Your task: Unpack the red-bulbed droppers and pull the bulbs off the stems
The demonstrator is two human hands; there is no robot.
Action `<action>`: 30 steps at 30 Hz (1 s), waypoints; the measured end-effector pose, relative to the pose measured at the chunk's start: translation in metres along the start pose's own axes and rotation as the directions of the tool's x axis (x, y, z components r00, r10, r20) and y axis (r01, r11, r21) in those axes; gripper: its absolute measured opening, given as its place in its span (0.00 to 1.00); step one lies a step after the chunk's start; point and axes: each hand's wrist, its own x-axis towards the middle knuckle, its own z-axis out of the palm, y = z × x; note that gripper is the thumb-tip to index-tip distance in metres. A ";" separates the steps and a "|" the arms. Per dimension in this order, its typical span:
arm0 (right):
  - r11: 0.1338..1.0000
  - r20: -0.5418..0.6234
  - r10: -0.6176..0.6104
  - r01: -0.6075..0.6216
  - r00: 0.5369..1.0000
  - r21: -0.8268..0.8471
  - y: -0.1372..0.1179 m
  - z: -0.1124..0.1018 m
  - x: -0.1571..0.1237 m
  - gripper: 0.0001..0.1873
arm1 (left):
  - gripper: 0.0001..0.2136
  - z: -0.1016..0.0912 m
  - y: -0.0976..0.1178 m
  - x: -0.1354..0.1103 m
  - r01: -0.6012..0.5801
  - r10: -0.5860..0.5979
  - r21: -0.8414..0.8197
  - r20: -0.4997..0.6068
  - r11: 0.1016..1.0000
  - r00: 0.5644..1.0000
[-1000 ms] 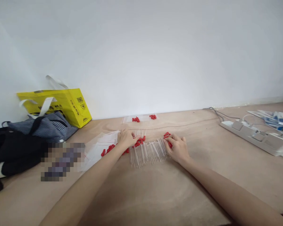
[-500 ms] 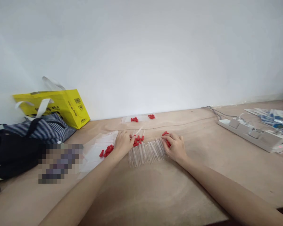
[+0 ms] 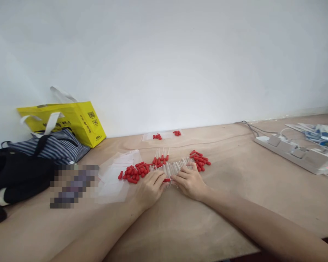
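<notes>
Close together at the near side of a row of clear glass dropper tubes [image 3: 166, 168], my two hands face each other with fingers bent. A red rubber bulb [image 3: 166, 180] shows between them, against the fingertips of my left hand [image 3: 151, 187], which is closed on it. My right hand [image 3: 190, 182] is also closed, over the right part of the row; its fingers hide what they grip. Beyond the row lie several droppers [image 3: 161, 155] with red bulbs on their near ends. Loose red bulbs form a left pile [image 3: 133, 171] and a right pile [image 3: 200, 160].
Clear plastic bags [image 3: 114, 182] lie under and beside the left pile. Another bag [image 3: 168, 135] with red bulbs rests by the wall. A yellow bag [image 3: 90, 125], striped bag [image 3: 54, 145] and black bag [image 3: 22, 174] stand left; a power strip [image 3: 292, 154] lies right.
Both hands have drawn back toward me and together at the row's near side. My left hand has left a dropper beyond the row; my right has moved off the right pile.
</notes>
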 end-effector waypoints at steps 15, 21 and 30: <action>0.998 -0.088 -0.023 0.027 0.996 0.051 -0.006 -0.010 -0.002 0.08 | 0.10 -0.010 0.002 -0.003 -0.016 0.016 0.004 -0.007 1.000 1.000; 0.979 -0.063 0.201 -0.197 0.978 0.057 0.015 -0.016 -0.011 0.09 | 0.07 -0.020 -0.011 -0.008 0.105 -0.101 0.044 -0.086 0.993 0.991; 0.825 0.153 0.557 -0.565 0.817 0.010 0.048 -0.003 -0.015 0.17 | 0.13 -0.021 -0.061 -0.016 0.604 -0.603 -0.022 0.046 0.797 0.797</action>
